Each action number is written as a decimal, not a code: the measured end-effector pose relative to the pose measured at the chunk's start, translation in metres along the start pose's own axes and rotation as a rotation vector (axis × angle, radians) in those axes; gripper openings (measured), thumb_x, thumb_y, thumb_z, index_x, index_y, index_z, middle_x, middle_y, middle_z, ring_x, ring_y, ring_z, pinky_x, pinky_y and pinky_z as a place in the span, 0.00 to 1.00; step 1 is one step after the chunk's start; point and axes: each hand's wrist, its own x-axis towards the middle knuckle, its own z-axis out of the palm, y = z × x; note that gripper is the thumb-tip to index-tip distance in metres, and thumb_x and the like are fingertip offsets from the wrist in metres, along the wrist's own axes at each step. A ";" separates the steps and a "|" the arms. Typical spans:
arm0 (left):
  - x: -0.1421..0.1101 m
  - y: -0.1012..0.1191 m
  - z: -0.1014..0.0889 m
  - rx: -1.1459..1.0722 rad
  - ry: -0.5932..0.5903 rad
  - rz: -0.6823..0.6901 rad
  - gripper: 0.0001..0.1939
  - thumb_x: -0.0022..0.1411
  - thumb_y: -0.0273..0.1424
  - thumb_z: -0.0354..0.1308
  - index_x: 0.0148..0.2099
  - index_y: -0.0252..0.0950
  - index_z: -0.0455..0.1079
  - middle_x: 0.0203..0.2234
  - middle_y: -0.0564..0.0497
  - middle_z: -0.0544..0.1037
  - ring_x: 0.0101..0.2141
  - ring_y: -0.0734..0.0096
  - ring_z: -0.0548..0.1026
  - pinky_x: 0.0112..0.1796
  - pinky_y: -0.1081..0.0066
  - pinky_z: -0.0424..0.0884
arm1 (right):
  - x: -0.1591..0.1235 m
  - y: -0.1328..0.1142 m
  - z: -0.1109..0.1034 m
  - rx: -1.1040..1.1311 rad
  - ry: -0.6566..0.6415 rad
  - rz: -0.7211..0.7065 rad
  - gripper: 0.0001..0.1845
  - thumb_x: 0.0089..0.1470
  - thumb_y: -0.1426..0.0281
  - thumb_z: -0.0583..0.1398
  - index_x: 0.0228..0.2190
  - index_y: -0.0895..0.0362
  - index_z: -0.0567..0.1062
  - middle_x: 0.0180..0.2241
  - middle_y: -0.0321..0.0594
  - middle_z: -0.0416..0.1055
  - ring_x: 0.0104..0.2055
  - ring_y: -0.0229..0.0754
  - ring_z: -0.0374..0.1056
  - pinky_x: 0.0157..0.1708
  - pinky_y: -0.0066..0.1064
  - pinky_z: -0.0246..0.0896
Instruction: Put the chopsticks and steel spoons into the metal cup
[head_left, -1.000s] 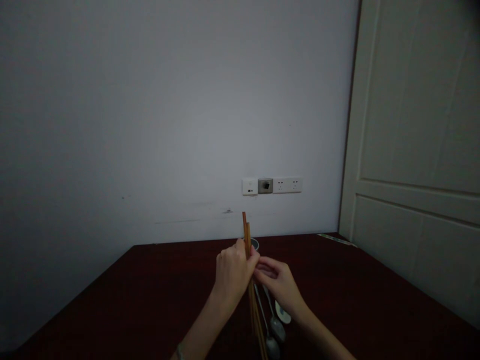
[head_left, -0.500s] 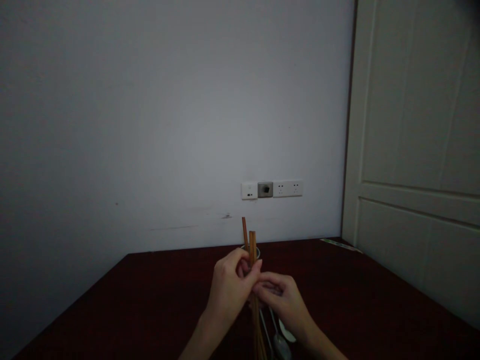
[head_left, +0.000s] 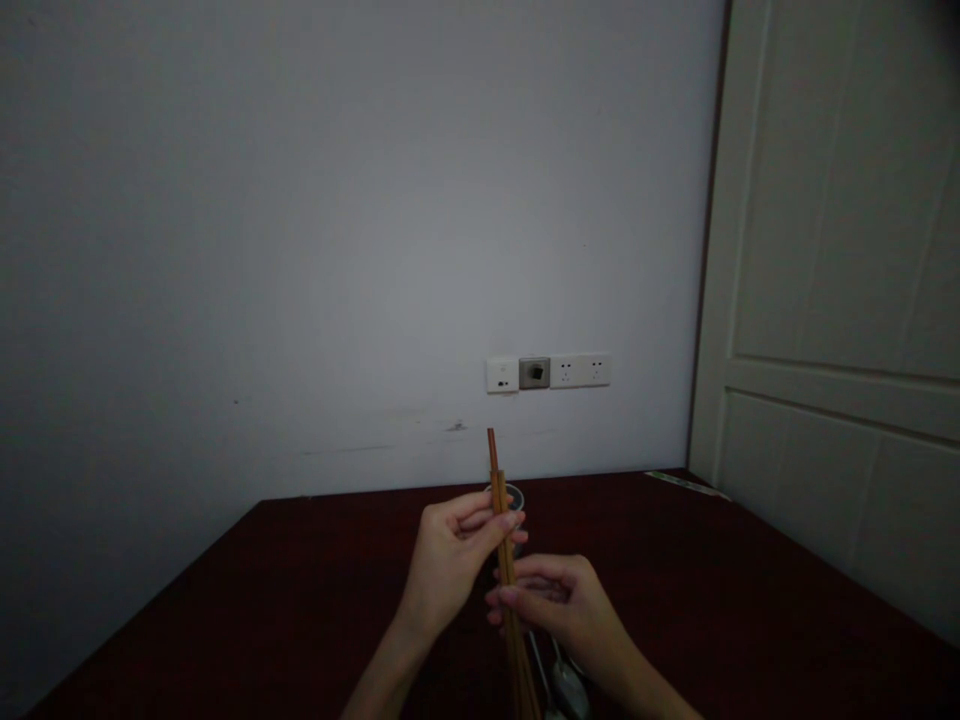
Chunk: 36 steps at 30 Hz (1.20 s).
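My left hand (head_left: 450, 560) pinches a bundle of brown wooden chopsticks (head_left: 504, 560) near their upper end, holding them almost upright over the dark red table (head_left: 300, 600). My right hand (head_left: 559, 605) is curled around the same chopsticks lower down, just below and right of the left hand. One chopstick tip sticks up higher than the others. Behind the hands a small cup (head_left: 514, 497) shows partly. Metal spoons (head_left: 566, 685) lie on the table under my right hand, mostly hidden.
A white wall (head_left: 337, 250) with a row of sockets (head_left: 547, 372) stands behind the table. A cream door (head_left: 840, 300) is at the right. A thin pale strip (head_left: 686, 483) lies at the table's far right corner.
My right hand has slid down the chopsticks, away from the left hand. The left hand's fingers have opened slightly around the bundle's top.
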 end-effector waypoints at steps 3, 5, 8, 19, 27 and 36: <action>0.000 0.001 -0.002 -0.014 0.000 0.005 0.15 0.50 0.33 0.59 0.38 0.27 0.70 0.31 0.42 0.77 0.30 0.63 0.76 0.30 0.70 0.73 | 0.002 0.003 -0.003 -0.011 -0.017 -0.016 0.13 0.36 0.65 0.66 0.26 0.60 0.76 0.25 0.44 0.76 0.28 0.44 0.72 0.30 0.30 0.67; -0.001 0.002 -0.004 -0.019 0.002 0.014 0.14 0.50 0.33 0.59 0.37 0.27 0.70 0.30 0.42 0.77 0.31 0.63 0.76 0.32 0.69 0.72 | 0.004 0.001 -0.008 -0.042 -0.031 -0.045 0.16 0.34 0.66 0.67 0.30 0.59 0.76 0.28 0.43 0.76 0.31 0.44 0.72 0.33 0.31 0.67; -0.002 0.003 -0.005 -0.012 -0.008 0.031 0.13 0.50 0.32 0.59 0.37 0.27 0.70 0.31 0.43 0.77 0.32 0.63 0.75 0.36 0.68 0.72 | 0.005 -0.018 -0.016 -0.125 0.022 -0.141 0.17 0.37 0.67 0.65 0.34 0.58 0.75 0.32 0.43 0.75 0.34 0.43 0.71 0.36 0.32 0.67; -0.007 0.008 0.001 -0.004 -0.124 0.071 0.13 0.52 0.30 0.58 0.40 0.28 0.71 0.33 0.44 0.76 0.31 0.67 0.75 0.36 0.70 0.71 | 0.020 -0.090 -0.014 -0.569 0.070 -0.634 0.07 0.45 0.69 0.61 0.31 0.56 0.76 0.28 0.40 0.72 0.31 0.37 0.67 0.30 0.29 0.63; -0.010 0.008 0.004 0.031 -0.175 0.042 0.10 0.52 0.31 0.57 0.34 0.28 0.72 0.28 0.46 0.76 0.31 0.66 0.75 0.33 0.72 0.70 | 0.019 -0.092 -0.013 -0.581 0.022 -0.634 0.05 0.46 0.71 0.60 0.26 0.58 0.77 0.26 0.40 0.73 0.29 0.36 0.68 0.29 0.29 0.63; -0.010 0.003 0.005 0.078 -0.178 0.035 0.10 0.52 0.31 0.57 0.33 0.29 0.72 0.26 0.46 0.77 0.30 0.66 0.75 0.32 0.73 0.70 | 0.018 -0.097 -0.015 -0.606 -0.017 -0.629 0.05 0.45 0.71 0.60 0.24 0.58 0.77 0.25 0.41 0.73 0.28 0.37 0.68 0.28 0.28 0.63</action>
